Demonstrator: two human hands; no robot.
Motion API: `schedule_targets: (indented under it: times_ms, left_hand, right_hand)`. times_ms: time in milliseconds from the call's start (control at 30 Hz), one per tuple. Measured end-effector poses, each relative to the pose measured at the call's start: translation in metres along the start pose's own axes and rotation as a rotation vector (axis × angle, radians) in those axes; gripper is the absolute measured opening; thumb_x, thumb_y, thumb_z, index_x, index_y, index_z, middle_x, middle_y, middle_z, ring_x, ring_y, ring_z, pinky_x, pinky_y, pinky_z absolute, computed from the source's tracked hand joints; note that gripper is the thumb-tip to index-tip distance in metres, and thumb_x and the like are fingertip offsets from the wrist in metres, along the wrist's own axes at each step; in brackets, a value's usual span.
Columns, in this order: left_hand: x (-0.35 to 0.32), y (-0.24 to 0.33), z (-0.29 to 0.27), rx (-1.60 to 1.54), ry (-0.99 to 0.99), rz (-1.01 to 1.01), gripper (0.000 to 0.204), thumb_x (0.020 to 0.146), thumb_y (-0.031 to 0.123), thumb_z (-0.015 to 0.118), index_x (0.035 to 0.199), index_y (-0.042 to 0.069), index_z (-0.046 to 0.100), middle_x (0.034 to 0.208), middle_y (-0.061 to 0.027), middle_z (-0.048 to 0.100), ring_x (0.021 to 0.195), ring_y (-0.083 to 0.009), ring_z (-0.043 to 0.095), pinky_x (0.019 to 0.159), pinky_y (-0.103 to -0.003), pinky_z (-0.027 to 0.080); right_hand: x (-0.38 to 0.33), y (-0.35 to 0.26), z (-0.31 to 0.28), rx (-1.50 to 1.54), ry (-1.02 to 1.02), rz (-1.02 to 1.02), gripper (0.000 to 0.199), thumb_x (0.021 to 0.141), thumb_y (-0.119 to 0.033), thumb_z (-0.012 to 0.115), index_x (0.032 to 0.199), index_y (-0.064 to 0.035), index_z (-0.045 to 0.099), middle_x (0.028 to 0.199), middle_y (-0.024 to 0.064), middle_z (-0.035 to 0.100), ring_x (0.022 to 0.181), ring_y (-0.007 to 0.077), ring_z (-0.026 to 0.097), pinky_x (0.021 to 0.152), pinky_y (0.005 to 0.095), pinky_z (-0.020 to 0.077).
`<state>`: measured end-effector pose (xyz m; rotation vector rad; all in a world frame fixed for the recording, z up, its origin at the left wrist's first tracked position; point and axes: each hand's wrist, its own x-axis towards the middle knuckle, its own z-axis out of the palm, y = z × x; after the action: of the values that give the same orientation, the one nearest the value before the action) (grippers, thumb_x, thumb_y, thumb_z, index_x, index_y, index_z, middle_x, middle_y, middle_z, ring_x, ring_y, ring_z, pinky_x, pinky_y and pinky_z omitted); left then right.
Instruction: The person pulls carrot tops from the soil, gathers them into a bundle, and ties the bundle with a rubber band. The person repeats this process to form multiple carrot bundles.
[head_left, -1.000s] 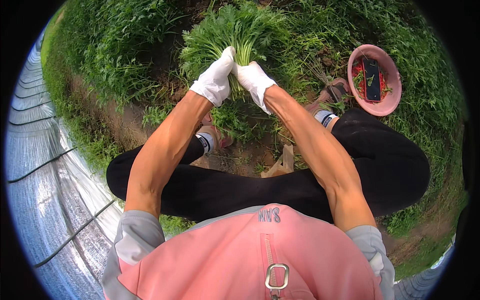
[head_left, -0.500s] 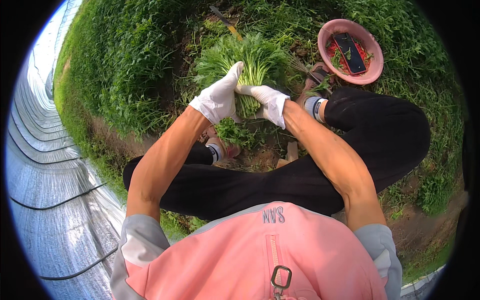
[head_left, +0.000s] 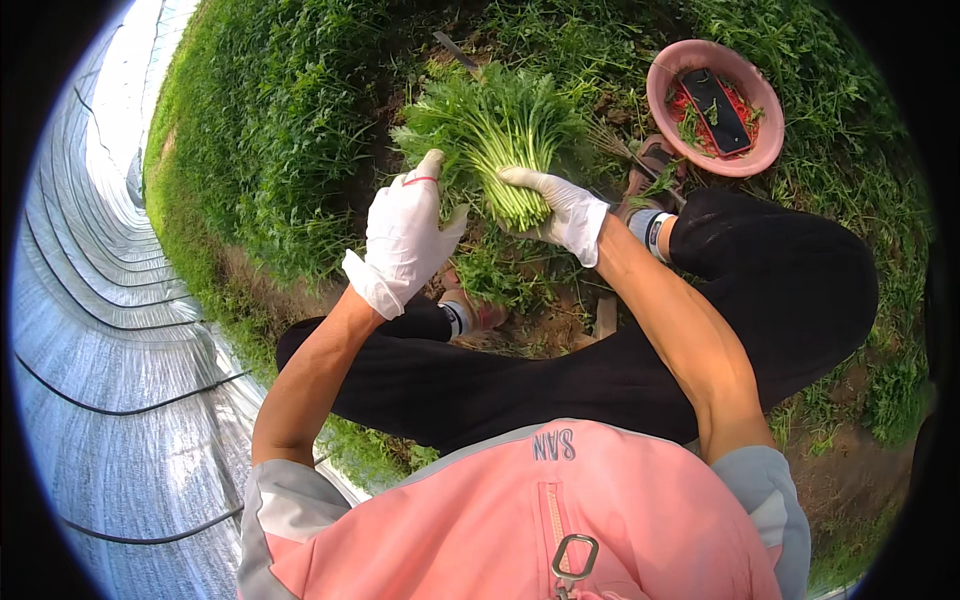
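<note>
In my gloved right hand [head_left: 560, 208] is a bunch of leafy greens [head_left: 500, 150]. Its pale cut stems point down toward me and its feathery leaves fan away. The thumb lies across the stems near their cut ends; most of the other fingers are hidden behind them. Just left of the bunch, and apart from it, my gloved left hand [head_left: 408, 232] has its thumb and forefinger spread. A thin red band [head_left: 421, 180], probably rubber, crosses that forefinger. The left hand's other fingers are partly out of sight.
A pink bowl [head_left: 768, 150] at the far right holds red bands, leaf bits and a dark phone [head_left: 714, 110]. A flat metal blade [head_left: 455, 48] lies beyond the bunch. Loose greens [head_left: 500, 277] lie between my feet. Dense plants [head_left: 270, 130] grow at left, beside plastic sheeting [head_left: 120, 400].
My left hand has come off the bunch and moved left and toward me; the red band now shows on its forefinger. The right hand keeps hold of the greens.
</note>
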<state>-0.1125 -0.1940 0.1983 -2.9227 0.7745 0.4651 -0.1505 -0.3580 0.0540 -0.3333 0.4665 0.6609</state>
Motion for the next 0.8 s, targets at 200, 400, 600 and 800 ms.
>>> schedule_targets:
  times_ms: [200,400,600,800]
  left_hand:
    - [0.016,0.0,0.021,0.658,0.208,0.456,0.118,0.059,0.044,0.086,0.155,0.013,0.026,0.16,-0.0164,0.023,0.15,-0.0341,0.017,0.117,-0.066,0.006]
    - [0.034,-0.001,0.018,0.439,0.19,0.658,0.084,0.079,0.033,0.067,0.154,0.017,0.032,0.162,-0.0098,0.024,0.151,-0.0251,0.02,0.117,-0.064,0.009]
    - [0.026,-0.01,0.007,0.156,0.268,0.842,0.071,0.068,0.021,0.073,0.132,0.001,0.05,0.138,-0.0143,0.054,0.136,-0.0297,0.045,0.116,-0.054,0.027]
    - [0.004,-0.027,0.006,-0.227,0.481,0.748,0.062,0.062,0.016,0.08,0.118,0.003,0.057,0.114,-0.0144,0.065,0.114,-0.0331,0.061,0.105,-0.049,0.044]
  right_hand:
    - [-0.002,0.009,0.005,-0.171,-0.103,0.063,0.04,0.088,-0.03,0.072,0.12,-0.0087,0.063,0.113,0.0055,0.067,0.103,0.0167,0.062,0.092,0.0407,0.0489]
    - [-0.002,0.001,0.019,-0.976,0.021,-0.068,0.069,0.071,-0.034,0.079,0.122,0.0072,0.059,0.123,0.0182,0.063,0.112,0.0261,0.058,0.094,0.0388,0.0451]
    - [-0.042,-0.007,0.065,-1.306,-0.094,-0.286,0.067,0.073,-0.039,0.077,0.116,0.0087,0.059,0.103,0.0171,0.067,0.092,0.0229,0.064,0.081,0.0333,0.0518]
    - [-0.072,-0.039,0.091,-1.298,-0.355,-0.201,0.085,0.091,-0.075,0.043,0.119,0.0035,0.059,0.106,0.0139,0.067,0.09,0.0234,0.068,0.074,0.035,0.0566]
